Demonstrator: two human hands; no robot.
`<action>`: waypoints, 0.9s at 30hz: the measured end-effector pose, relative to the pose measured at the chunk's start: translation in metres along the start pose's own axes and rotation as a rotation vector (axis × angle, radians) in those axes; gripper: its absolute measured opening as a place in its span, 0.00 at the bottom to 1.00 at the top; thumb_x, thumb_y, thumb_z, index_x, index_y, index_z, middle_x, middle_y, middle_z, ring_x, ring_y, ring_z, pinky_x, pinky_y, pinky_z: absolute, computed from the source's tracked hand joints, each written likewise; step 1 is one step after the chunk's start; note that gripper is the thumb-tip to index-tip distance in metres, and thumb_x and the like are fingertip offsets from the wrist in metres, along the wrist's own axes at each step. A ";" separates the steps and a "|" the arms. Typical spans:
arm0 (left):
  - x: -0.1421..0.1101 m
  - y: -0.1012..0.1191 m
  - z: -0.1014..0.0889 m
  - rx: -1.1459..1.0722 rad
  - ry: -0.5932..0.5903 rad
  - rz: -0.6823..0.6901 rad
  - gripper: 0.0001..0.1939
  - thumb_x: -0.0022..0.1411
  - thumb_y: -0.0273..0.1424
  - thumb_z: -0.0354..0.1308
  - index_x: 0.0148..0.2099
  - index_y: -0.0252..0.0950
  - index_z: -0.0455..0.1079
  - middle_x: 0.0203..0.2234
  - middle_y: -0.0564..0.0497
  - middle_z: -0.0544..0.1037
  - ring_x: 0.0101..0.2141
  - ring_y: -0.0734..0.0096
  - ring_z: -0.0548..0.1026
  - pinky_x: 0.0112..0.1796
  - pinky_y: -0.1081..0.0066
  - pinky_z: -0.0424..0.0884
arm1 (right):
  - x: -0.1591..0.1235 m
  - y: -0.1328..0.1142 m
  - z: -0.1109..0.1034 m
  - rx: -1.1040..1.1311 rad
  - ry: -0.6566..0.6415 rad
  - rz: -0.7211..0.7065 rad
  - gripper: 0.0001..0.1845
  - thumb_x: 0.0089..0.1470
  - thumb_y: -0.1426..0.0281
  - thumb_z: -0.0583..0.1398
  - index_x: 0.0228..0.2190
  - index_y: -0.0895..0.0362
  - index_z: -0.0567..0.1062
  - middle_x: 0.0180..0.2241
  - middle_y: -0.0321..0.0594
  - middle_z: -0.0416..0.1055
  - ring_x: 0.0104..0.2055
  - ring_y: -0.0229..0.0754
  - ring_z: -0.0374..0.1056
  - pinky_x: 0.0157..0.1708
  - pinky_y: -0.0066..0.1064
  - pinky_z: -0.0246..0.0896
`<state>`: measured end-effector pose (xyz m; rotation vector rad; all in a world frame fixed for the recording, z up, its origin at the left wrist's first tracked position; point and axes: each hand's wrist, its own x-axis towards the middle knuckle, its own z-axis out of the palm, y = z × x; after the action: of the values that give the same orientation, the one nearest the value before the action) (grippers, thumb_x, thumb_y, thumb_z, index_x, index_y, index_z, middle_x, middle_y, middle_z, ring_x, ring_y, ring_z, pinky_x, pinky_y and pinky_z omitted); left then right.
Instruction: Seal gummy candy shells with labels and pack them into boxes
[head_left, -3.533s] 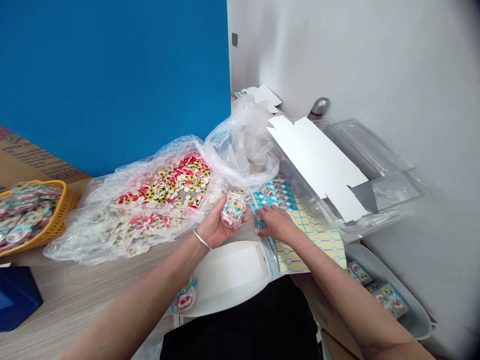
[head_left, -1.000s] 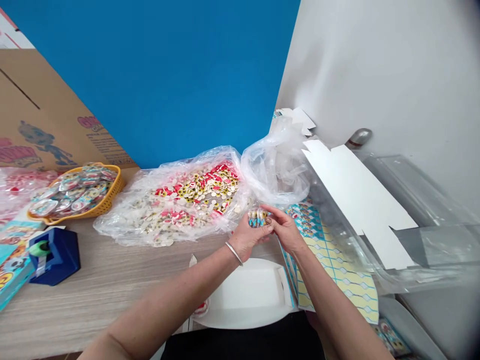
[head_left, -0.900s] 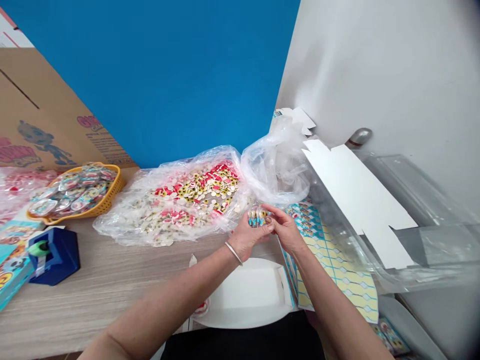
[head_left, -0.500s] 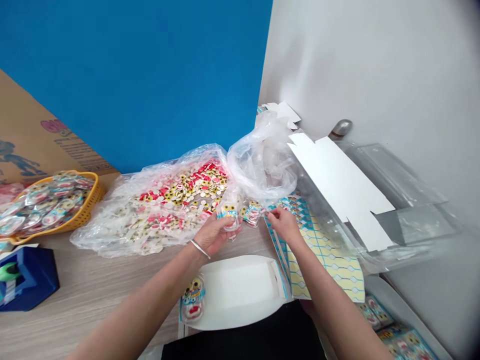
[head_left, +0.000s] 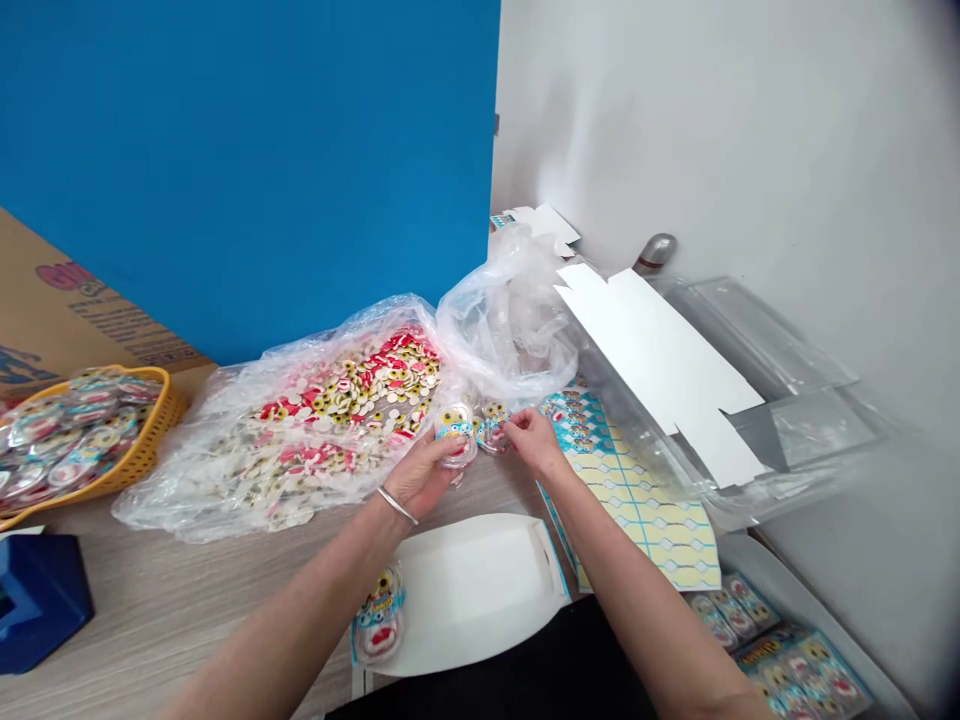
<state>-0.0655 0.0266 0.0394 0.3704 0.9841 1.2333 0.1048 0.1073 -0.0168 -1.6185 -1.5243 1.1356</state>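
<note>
Wall (head_left: 247, 170), 11 o'clock: solid blue. Discs (head_left: 345, 390), 10 o'clock: red, yellow, white. Basket (head_left: 171, 405), 9 o'clock: yellow. Sheet (head_left: 637, 510), 3 o'clock: teal, pale-yellow diamonds

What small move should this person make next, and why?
Probably the right hand should pinch the small clear plastic blister pack just at its fingertips, because those fingers are right beside it, while the left hand is already cradling another clear pack with a cartoon card inside.
</note>
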 end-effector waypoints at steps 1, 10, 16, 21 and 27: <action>-0.001 0.000 0.001 -0.036 -0.014 -0.002 0.21 0.49 0.22 0.69 0.47 0.35 0.72 0.37 0.49 0.80 0.36 0.69 0.78 0.37 0.71 0.75 | -0.008 -0.004 0.001 0.037 -0.020 -0.007 0.10 0.50 0.60 0.60 0.26 0.53 0.67 0.17 0.29 0.64 0.20 0.37 0.61 0.22 0.28 0.56; 0.000 -0.002 -0.007 -0.025 -0.046 -0.007 0.16 0.53 0.24 0.67 0.45 0.32 0.73 0.39 0.44 0.80 0.37 0.64 0.79 0.39 0.66 0.78 | -0.040 -0.018 0.000 0.149 -0.265 -0.110 0.14 0.59 0.58 0.55 0.29 0.54 0.73 0.22 0.35 0.71 0.24 0.40 0.67 0.25 0.31 0.64; -0.003 0.004 -0.012 0.059 0.017 -0.020 0.17 0.54 0.24 0.68 0.46 0.34 0.72 0.42 0.45 0.79 0.39 0.64 0.79 0.37 0.66 0.79 | -0.022 -0.018 -0.003 -0.672 -0.042 -0.428 0.12 0.58 0.66 0.62 0.43 0.56 0.76 0.45 0.50 0.74 0.49 0.52 0.69 0.47 0.37 0.62; -0.003 0.001 -0.011 0.064 0.006 -0.009 0.22 0.52 0.24 0.70 0.48 0.39 0.69 0.43 0.47 0.79 0.39 0.64 0.79 0.38 0.61 0.80 | -0.017 -0.019 0.006 -0.688 -0.071 -0.352 0.07 0.55 0.71 0.63 0.39 0.56 0.76 0.43 0.48 0.73 0.46 0.50 0.69 0.43 0.34 0.60; -0.008 0.000 -0.008 0.064 -0.011 0.020 0.27 0.49 0.28 0.73 0.51 0.42 0.69 0.43 0.50 0.78 0.40 0.65 0.77 0.40 0.56 0.80 | -0.031 -0.030 -0.013 0.129 -0.083 -0.075 0.12 0.58 0.61 0.59 0.27 0.55 0.69 0.24 0.33 0.65 0.25 0.38 0.60 0.27 0.30 0.58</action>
<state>-0.0715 0.0178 0.0382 0.4376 1.0141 1.2191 0.1049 0.0823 0.0202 -1.4334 -1.5185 1.2469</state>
